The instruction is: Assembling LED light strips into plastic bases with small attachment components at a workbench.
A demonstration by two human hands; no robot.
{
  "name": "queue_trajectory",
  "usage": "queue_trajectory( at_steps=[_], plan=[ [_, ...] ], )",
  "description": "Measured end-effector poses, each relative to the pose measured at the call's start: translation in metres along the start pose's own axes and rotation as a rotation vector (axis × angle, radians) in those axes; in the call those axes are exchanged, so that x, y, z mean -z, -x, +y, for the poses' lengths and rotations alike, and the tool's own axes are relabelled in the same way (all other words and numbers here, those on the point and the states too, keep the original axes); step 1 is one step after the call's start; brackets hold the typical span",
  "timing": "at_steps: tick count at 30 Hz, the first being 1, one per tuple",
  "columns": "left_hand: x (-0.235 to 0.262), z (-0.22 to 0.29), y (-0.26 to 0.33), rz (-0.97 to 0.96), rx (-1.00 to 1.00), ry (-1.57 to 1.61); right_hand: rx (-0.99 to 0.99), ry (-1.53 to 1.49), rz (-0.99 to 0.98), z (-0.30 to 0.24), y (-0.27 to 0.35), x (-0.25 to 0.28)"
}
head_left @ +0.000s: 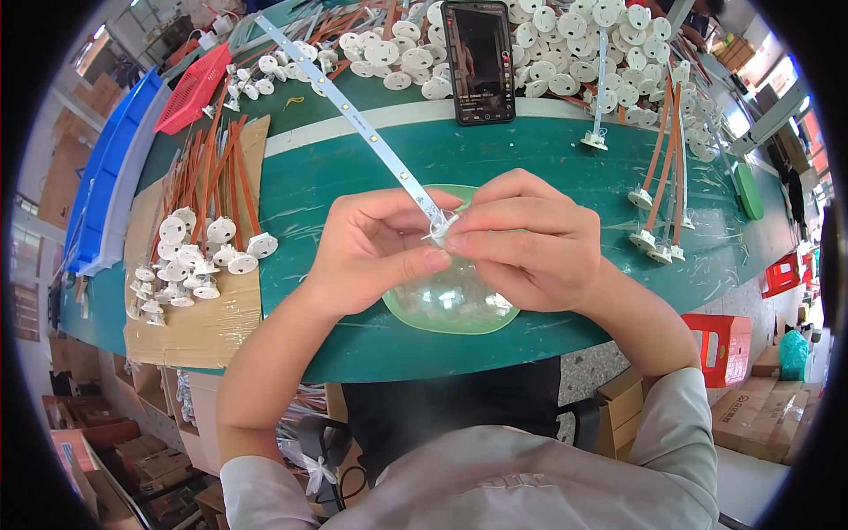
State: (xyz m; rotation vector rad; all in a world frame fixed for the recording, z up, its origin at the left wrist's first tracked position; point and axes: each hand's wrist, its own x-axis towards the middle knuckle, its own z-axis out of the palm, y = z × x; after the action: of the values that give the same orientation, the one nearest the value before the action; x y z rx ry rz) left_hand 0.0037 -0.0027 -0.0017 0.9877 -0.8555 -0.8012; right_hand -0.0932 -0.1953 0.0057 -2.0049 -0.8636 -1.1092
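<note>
Above a green-rimmed clear bowl (450,305), my two hands meet at the lower end of a long white LED strip (358,124). The strip slants up to the far left, with small yellowish chips along it. My left hand (375,243) pinches around its lower end, thumb and forefinger close to the thin white wires. My right hand (534,238) is closed, its fingertips on a small white piece (439,231) by those wires. My fingers cover most of that piece, so its exact kind is hidden. The bowl's contents are hard to make out.
Brown strips with white round bases (190,256) lie on cardboard (194,331) at left. A blue tray (110,177) and red basket (194,88) stand beyond. A phone (480,62) is propped at the back among piled round bases (583,44). More strips (662,177) stand at right, near a red stool (724,349).
</note>
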Motion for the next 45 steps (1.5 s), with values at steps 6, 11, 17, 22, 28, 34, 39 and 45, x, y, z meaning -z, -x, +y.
queue_trajectory(
  at_steps=[6,11,17,22,28,34,39,45],
  plan=[
    [-0.002,-0.001,0.001,-0.049,0.008,0.006,-0.039,-0.034,0.037,-0.004,0.0,-0.002],
    [-0.001,-0.005,0.001,-0.051,0.0,0.038,-0.033,-0.008,0.057,-0.005,0.001,-0.003],
    [0.003,-0.005,0.001,-0.01,0.074,0.181,-0.175,-0.148,-0.044,0.0,-0.005,0.004],
    [-0.004,-0.002,0.003,0.01,0.076,0.135,-0.235,-0.191,-0.025,-0.011,-0.005,0.004],
    [0.002,-0.005,-0.002,0.134,-0.046,0.031,-0.273,0.226,0.151,-0.014,-0.008,-0.005],
    [0.011,-0.006,-0.004,0.233,-0.331,-0.058,-0.395,0.053,-0.395,-0.004,0.011,-0.005],
    [0.002,-0.005,-0.003,0.226,-0.241,-0.099,-0.346,-0.016,-0.687,-0.006,0.015,0.001],
    [0.0,-0.005,-0.001,0.174,-0.201,-0.092,-0.32,-0.083,-0.675,-0.005,0.011,0.0]
  ],
)
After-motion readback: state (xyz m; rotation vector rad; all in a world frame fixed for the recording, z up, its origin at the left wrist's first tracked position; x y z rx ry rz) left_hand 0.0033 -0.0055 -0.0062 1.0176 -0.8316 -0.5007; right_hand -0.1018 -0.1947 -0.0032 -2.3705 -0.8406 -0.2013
